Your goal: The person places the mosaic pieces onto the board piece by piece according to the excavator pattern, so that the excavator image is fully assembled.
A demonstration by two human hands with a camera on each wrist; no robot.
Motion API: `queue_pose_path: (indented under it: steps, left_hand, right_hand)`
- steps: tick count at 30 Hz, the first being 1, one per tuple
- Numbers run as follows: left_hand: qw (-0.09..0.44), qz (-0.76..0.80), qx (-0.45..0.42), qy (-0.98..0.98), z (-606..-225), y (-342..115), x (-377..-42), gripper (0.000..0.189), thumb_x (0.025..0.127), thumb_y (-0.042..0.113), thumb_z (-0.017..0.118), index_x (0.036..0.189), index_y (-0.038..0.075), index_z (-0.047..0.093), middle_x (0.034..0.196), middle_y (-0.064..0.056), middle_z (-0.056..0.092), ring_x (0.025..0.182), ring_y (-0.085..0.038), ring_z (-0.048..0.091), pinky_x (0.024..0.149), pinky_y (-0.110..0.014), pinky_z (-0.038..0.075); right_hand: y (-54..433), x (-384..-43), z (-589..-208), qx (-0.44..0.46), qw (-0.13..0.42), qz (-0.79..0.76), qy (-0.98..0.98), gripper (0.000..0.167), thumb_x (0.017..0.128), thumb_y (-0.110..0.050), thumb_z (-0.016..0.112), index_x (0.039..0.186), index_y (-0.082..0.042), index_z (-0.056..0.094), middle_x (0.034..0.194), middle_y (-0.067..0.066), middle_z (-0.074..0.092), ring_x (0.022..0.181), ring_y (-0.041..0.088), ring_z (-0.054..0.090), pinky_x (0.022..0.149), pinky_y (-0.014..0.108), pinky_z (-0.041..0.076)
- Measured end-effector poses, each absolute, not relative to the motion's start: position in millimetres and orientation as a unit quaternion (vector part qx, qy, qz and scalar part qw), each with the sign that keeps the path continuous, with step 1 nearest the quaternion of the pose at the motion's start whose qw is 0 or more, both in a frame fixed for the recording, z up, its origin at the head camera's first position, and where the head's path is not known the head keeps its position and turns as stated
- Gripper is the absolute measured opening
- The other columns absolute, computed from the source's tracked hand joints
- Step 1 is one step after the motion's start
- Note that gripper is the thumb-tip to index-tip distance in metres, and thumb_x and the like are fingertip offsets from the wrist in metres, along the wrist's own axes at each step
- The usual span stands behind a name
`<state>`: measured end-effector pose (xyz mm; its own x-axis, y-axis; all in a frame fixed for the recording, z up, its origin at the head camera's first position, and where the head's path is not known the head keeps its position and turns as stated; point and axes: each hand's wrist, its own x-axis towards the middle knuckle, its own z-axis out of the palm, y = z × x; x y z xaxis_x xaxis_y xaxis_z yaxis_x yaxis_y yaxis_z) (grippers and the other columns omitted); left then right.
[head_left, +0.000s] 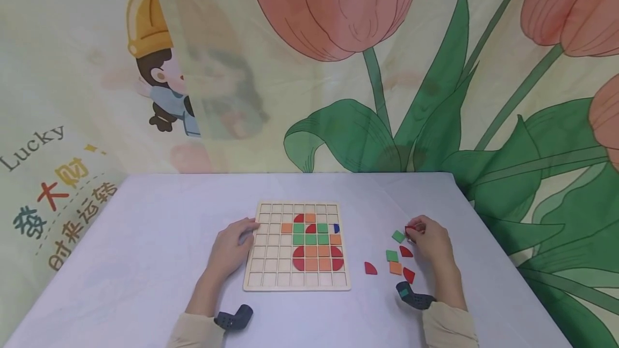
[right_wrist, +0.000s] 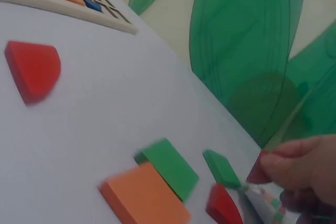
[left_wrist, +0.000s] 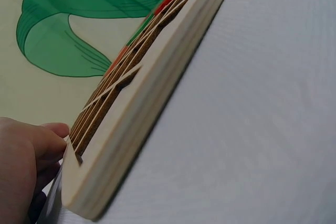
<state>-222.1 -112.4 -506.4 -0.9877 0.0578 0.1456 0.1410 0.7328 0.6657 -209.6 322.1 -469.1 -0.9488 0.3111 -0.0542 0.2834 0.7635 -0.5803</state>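
Observation:
A square wooden grid board (head_left: pixel 273 281) lies on the table, its right part filled with red, green and orange tiles and one blue piece. My left hand (head_left: pixel 231 246) rests at its left edge, fingertips against the rim; the left wrist view shows this hand (left_wrist: pixel 26 163) by the board's corner. To the right of the board, my right hand (head_left: pixel 432 240) pinches a red tile (head_left: pixel 410 231) between thumb and fingers, partly covered by them. Close by lie a green tile (head_left: pixel 398 236) and a red quarter-circle tile (head_left: pixel 406 252).
Nearer me lie another green tile (head_left: pixel 391 255), an orange tile (head_left: pixel 395 268) and a red tile (head_left: pixel 408 275). One red quarter-circle (head_left: pixel 370 268) sits apart, nearer the board. A dark wrist device (head_left: pixel 415 297) is by each forearm. A printed curtain (head_left: pixel 338 122) hangs behind the table.

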Motion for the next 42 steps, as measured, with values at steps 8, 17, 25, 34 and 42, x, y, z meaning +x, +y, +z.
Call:
queue_pose_path:
  steps: [8,17,25,34,42]
  left_hand:
    - [0.06,-0.367,-0.058,-0.927,-504.8,-111.9,-224.8,0.033,0.092,0.017,0.054,0.124,0.013,0.061,0.141,-0.008,0.052,0.137,-0.031,0.04,0.114,-0.052,0.029]
    - [0.065,-0.365,-0.057,-0.927,-508.4,-114.6,-222.7,0.033,0.092,0.017,0.055,0.124,0.013,0.061,0.139,-0.008,0.053,0.136,-0.031,0.041,0.114,-0.053,0.029]
    - [0.064,-0.367,-0.059,-0.926,-509.5,-115.7,-223.4,0.033,0.091,0.016,0.055,0.123,0.014,0.062,0.139,-0.008,0.054,0.135,-0.03,0.042,0.114,-0.052,0.029]
    - [0.067,-0.37,-0.06,-0.924,-509.6,-114.8,-222.7,0.032,0.091,0.017,0.055,0.122,0.014,0.062,0.139,-0.007,0.054,0.136,-0.03,0.041,0.115,-0.053,0.027]
    - [0.068,-0.37,-0.059,-0.925,-511.1,-115.4,-223.4,0.032,0.091,0.017,0.056,0.122,0.015,0.062,0.138,-0.007,0.054,0.136,-0.029,0.042,0.115,-0.053,0.027]
  right_hand:
    - [284.4,-223.4,-458.8,-0.067,0.083,0.343,-0.933,0.028,0.093,-0.016,0.061,0.121,-0.013,0.06,0.11,0.013,0.063,0.1,0.027,0.058,0.083,0.038,0.057]
    - [221.6,-240.2,-467.9,-0.012,0.061,0.339,-0.939,0.018,0.086,-0.019,0.07,0.103,-0.016,0.071,0.094,-0.002,0.069,0.084,0.014,0.056,0.074,0.025,0.053]
    - [178.7,-264.2,-476.0,0.013,0.072,0.315,-0.946,0.019,0.088,-0.021,0.067,0.107,-0.018,0.068,0.094,-0.002,0.067,0.083,0.013,0.056,0.076,0.027,0.055]
    - [157.4,-275.8,-486.3,0.006,0.056,0.309,-0.949,0.004,0.088,-0.022,0.068,0.091,-0.02,0.067,0.083,-0.007,0.064,0.078,0.013,0.054,0.072,0.027,0.051]
    - [145.7,-276.9,-482.6,0.022,0.056,0.227,-0.972,0.004,0.086,-0.018,0.07,0.086,-0.016,0.067,0.08,-0.004,0.064,0.077,0.013,0.055,0.071,0.028,0.054]
